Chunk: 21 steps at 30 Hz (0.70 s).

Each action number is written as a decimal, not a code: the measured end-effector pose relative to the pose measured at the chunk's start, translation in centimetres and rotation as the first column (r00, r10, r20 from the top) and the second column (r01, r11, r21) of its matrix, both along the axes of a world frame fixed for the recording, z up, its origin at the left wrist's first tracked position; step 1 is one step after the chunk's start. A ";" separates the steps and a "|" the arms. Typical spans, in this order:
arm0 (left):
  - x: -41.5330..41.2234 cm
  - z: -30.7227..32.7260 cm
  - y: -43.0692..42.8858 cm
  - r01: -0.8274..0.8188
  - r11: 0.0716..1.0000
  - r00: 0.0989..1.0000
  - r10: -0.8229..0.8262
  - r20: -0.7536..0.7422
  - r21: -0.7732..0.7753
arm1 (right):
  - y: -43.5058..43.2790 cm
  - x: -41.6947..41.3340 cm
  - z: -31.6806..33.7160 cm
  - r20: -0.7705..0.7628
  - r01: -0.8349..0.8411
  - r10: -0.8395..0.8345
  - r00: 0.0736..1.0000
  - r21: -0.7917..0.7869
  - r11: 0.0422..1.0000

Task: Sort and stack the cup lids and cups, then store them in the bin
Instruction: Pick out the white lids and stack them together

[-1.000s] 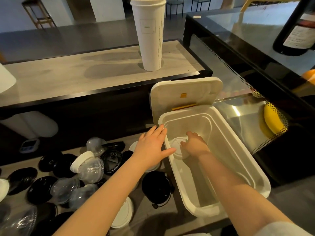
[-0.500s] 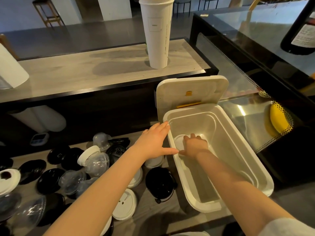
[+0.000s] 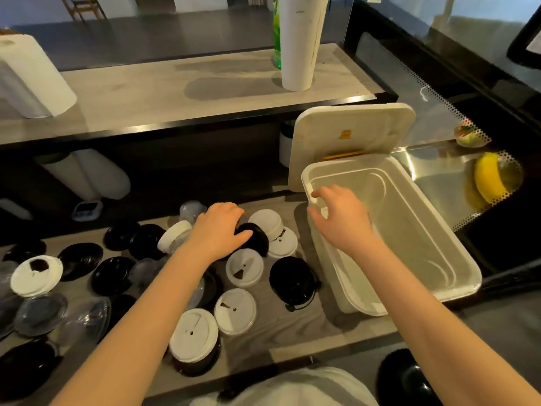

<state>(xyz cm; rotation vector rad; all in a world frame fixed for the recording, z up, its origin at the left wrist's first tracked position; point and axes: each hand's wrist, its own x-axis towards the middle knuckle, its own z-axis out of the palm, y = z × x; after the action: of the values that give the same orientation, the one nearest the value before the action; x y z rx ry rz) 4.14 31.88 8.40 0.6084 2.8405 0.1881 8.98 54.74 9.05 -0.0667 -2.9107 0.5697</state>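
Observation:
Several white flat lids (image 3: 244, 266), black lids (image 3: 292, 278) and clear dome lids (image 3: 41, 313) lie scattered on the lower counter. My left hand (image 3: 218, 230) lies palm down on the pile, thumb against a black lid (image 3: 257, 238). At the right stands the open white bin (image 3: 439, 276), its hinged cover (image 3: 351, 133) upright behind it. Above the bin's left rim hovers my right hand (image 3: 339, 218), fingers loosely curled and holding nothing. It hides the near left corner of the bin floor. A tall stack of white cups (image 3: 298, 45) stands on the upper shelf.
A paper towel roll (image 3: 32, 80) stands on the upper shelf at the left. A glass display case (image 3: 439, 92) with a banana (image 3: 489, 177) borders the bin on the right. A small timer (image 3: 87, 208) sits at the back of the lower counter.
My right hand rose from the bin floor to its left rim, leaving the white lids inside. My left hand left the bin rim and moved left onto the lid pile.

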 end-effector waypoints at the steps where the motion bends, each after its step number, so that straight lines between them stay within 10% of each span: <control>1: 0.4 -0.2 -0.8 -0.017 1.000 1.000 0.017 0.000 0.013 | -1.1 0.6 0.0 -0.032 -0.040 0.041 0.999 0.002 0.999; 9: 5.3 -3.4 -6.7 -0.117 0.990 0.992 0.113 0.056 0.077 | -8.8 3.4 -4.0 -0.006 -0.236 0.236 0.972 -0.084 0.968; 21: 11.5 -7.8 -13.6 -0.209 0.978 0.945 0.196 0.260 0.022 | -15.8 8.3 -12.8 0.625 -0.379 0.305 0.719 -0.015 0.925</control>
<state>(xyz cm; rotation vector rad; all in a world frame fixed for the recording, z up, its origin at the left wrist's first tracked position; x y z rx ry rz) 15.68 18.31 0.55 0.2743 2.6467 0.3464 17.25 38.92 -3.78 0.3936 -3.6381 0.4989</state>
